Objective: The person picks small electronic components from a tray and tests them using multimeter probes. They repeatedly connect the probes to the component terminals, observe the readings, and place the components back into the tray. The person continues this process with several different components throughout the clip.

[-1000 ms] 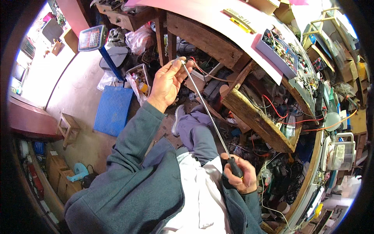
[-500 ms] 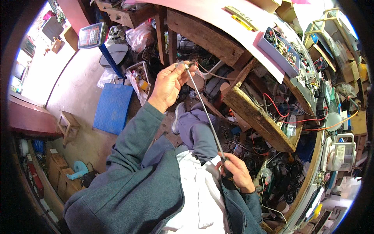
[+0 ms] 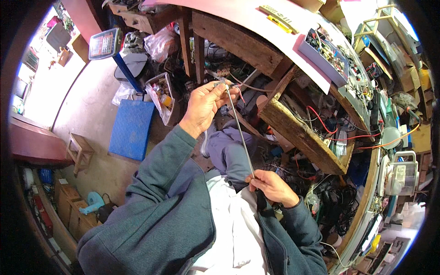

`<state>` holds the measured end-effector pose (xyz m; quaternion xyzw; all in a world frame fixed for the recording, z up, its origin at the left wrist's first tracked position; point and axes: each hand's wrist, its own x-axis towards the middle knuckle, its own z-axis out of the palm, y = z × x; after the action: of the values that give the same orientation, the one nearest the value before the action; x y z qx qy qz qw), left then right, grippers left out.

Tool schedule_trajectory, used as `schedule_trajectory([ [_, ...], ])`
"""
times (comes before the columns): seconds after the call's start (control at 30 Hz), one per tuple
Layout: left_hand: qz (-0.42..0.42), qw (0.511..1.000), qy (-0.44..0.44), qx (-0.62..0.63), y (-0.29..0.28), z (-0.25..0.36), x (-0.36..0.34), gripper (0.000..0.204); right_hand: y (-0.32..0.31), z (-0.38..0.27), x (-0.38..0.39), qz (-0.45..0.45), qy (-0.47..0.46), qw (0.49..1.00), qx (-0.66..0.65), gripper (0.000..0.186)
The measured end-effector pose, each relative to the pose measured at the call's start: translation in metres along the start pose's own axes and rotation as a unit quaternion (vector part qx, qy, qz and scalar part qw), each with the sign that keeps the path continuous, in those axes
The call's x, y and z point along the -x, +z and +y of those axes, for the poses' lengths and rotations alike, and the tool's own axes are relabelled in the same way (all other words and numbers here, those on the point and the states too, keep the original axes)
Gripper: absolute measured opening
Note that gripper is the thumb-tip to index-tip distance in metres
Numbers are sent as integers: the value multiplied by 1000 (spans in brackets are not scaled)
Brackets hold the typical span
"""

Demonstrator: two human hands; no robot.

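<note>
A long screwdriver with a thin metal shaft (image 3: 240, 136) slants between my hands. My left hand (image 3: 200, 107) is raised over my knees, its thumb and fingers pinched on a small pale part (image 3: 222, 84) with thin wires. The upper end of the shaft meets that part; the fingers hide the exact contact. Lower down, near my white shirt, my right hand (image 3: 275, 187) is closed around the screwdriver where the shaft joins the dark handle. Most of the handle is covered by the hand or lost against my dark jacket.
An open wooden drawer (image 3: 302, 136) juts out at the right, beneath a pink-topped workbench (image 3: 238, 8) bearing a box of electronic parts (image 3: 323, 57). Tangled cables lie below. A blue platform scale (image 3: 131, 128) and a small wooden stool (image 3: 79, 152) stand on the left.
My right hand has shifted up and slightly left, its fingers now nearer the shaft. My left hand has moved a little right and down, still pinching the small part.
</note>
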<state>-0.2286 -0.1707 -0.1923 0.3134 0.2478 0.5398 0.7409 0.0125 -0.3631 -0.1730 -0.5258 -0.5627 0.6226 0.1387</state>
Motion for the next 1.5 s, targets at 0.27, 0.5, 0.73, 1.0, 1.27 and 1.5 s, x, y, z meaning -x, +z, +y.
schedule_trajectory([
  [0.27,-3,999,9,43,-7,1,0,28,-23,-31,-5,113,17,967,227,40],
  [0.5,-24,998,1,52,-11,-1,2,28,-30,-41,-9,11,43,998,45,24],
  [0.73,-9,996,-7,84,-8,2,4,28,-29,-18,-15,50,41,998,-1,29],
  [1.0,-13,997,-9,79,-4,2,5,28,-27,-22,-16,7,59,997,-39,25],
  [1.27,-14,997,-15,76,-8,-1,3,28,-24,-26,-14,15,32,998,-60,20],
  [1.5,-9,997,-17,79,-6,-2,3,28,-16,-33,-12,62,43,995,-66,20],
])
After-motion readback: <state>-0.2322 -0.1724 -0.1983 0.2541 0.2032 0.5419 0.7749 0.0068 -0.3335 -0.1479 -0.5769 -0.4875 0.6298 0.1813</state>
